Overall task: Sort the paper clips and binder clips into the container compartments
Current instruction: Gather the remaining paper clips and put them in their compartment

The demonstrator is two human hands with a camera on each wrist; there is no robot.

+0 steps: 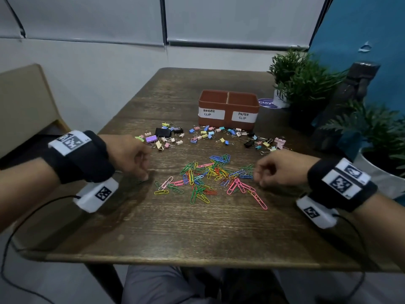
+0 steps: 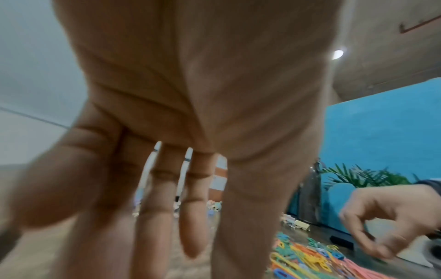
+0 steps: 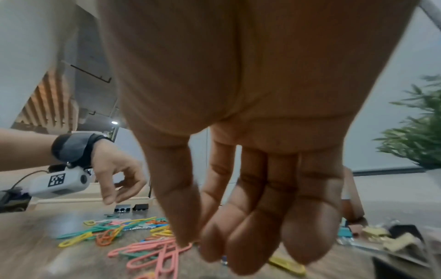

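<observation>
A brown two-part container [image 1: 228,121] stands mid-table, its left half labelled BINDER CLIP and its right half PAPER CLIP. Small coloured binder clips [image 1: 210,133] lie scattered in a row in front of it. Nearer me is a heap of coloured paper clips [image 1: 210,174]. My left hand [image 1: 143,175] hovers left of the heap, fingertips down at the wood, and the left wrist view shows its fingers [image 2: 190,236] hanging fairly straight and empty. My right hand [image 1: 259,179] sits at the heap's right edge; its thumb and loosely curled fingers [image 3: 250,245] hang just over a pink paper clip [image 3: 152,253], with nothing seen held.
Potted plants [image 1: 306,80] and a dark figure [image 1: 355,91] crowd the table's right side, with a white pot [image 1: 377,174] by my right wrist. Larger black binder clips [image 1: 163,132] lie left of the container. A beige chair [image 1: 24,102] is at the left. Bare wood lies nearest me.
</observation>
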